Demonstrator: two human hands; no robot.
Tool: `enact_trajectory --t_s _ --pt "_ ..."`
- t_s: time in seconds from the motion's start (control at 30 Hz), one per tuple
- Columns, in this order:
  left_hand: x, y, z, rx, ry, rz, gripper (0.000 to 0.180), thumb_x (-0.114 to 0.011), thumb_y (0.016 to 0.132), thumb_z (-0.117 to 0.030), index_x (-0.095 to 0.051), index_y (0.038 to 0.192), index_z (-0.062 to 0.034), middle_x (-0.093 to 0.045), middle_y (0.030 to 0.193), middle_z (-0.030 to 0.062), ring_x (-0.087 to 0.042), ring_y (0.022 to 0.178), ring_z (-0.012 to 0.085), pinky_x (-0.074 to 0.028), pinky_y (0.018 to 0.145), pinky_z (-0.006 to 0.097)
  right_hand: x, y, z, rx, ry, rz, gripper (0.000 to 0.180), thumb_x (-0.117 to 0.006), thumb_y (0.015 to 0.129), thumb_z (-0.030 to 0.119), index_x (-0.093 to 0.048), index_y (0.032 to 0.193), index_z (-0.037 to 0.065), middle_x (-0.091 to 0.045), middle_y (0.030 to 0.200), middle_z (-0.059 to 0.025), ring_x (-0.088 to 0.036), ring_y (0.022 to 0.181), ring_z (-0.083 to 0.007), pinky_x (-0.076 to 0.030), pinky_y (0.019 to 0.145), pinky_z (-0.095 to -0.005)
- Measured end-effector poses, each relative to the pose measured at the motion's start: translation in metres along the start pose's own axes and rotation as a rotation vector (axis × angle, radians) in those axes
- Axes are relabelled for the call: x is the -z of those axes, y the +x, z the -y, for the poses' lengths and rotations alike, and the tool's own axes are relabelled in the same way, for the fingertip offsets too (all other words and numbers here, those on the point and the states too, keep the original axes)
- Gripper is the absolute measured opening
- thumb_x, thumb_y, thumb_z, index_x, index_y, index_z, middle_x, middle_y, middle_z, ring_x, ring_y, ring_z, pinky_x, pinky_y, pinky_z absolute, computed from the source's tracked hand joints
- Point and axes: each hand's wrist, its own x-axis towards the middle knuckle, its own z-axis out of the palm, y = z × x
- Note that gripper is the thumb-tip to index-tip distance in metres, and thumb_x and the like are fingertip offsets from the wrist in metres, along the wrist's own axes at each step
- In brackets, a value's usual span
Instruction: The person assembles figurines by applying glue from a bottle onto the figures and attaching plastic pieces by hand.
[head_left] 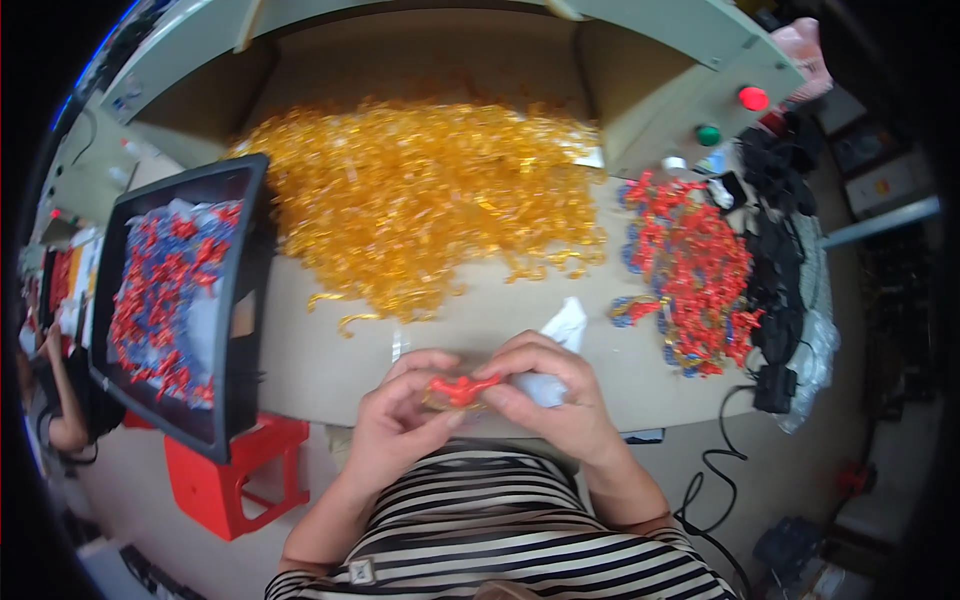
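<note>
In front of my striped top, both hands meet over the near edge of the table. A small glossy red plastic piece (465, 389), with something gold-coloured beneath it, is pinched between them. My left hand (392, 412) is closed on its left end, thumb in front. My right hand (555, 395) grips the other end between thumb and fingers. A pale bluish-white piece (541, 388) shows against the right palm; its kind is unclear. Beyond the hands spreads a large heap of shiny gold curled strips (430, 210). Right of it lies a pile of red, blue and gold pieces (690, 270).
A black tray (247, 300) of red and blue pieces stands tilted at left, above a red stool (205, 490). A crumpled white sheet (567, 322) lies behind my right hand. A black cable (735, 455) hangs at right. Another person's arm (65, 390) shows far left.
</note>
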Motion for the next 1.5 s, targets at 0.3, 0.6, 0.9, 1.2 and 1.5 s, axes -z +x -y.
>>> enact_trajectory --t_s 0.3,0.6,0.9,1.2,1.5 --pt "-0.01 0.003 -0.001 0.158 -0.031 -0.019 0.058 -0.055 0.075 0.012 -0.032 0.128 0.001 -0.039 0.123 0.0132 -0.053 0.099 0.0196 -0.052 0.081 0.037 0.039 -0.057 -0.024 0.083 -0.241 -0.461 0.016 -0.06 0.074 0.0 -0.06 0.09 0.0 -0.058 0.089 -0.0102 -0.055 0.084 -0.0175 -0.044 0.075 -0.0276" --pt "-0.003 0.007 -0.01 0.132 0.011 -0.042 0.042 -0.053 0.08 0.007 -0.04 0.119 0.0044 -0.046 0.116 0.0138 -0.056 0.096 0.0191 -0.052 0.081 0.037 0.076 -0.083 -0.043 0.023 -0.723 -0.908 0.019 -0.064 0.073 -0.001 -0.061 0.091 0.001 -0.06 0.085 -0.0105 -0.057 0.073 -0.0165 -0.046 0.068 -0.0279" --pt "0.02 -0.012 -0.025 -0.003 0.301 -0.258 0.022 -0.055 0.082 0.001 -0.055 0.104 0.0013 -0.055 0.094 0.0066 -0.057 0.071 0.0107 -0.05 0.065 0.024 0.062 -0.102 -0.045 0.08 -0.579 -1.06 0.026 -0.056 0.082 0.008 -0.055 0.106 -0.001 -0.055 0.087 -0.0089 -0.054 0.081 -0.0163 -0.044 0.077 -0.0288" --pt "0.052 -0.009 -0.052 -0.29 1.24 -0.464 0.013 -0.064 0.076 -0.007 -0.062 0.087 -0.0016 -0.057 0.08 0.0101 -0.056 0.069 0.0205 -0.046 0.061 0.03 0.012 -0.056 -0.034 0.155 -0.278 -0.498 0.027 -0.055 0.082 0.016 -0.053 0.102 -0.002 -0.057 0.083 -0.0094 -0.056 0.065 -0.0156 -0.046 0.062 -0.0258" --pt "0.069 0.005 -0.039 -0.183 1.315 -0.495 0.018 -0.067 0.073 -0.012 -0.059 0.087 -0.0025 -0.059 0.078 0.0096 -0.056 0.073 0.0258 -0.044 0.067 0.034 -0.038 0.007 -0.011 0.274 -0.39 -0.065 0.018 -0.066 0.073 0.001 -0.061 0.091 0.002 -0.06 0.074 -0.0093 -0.06 0.065 -0.017 -0.047 0.059 -0.0261"
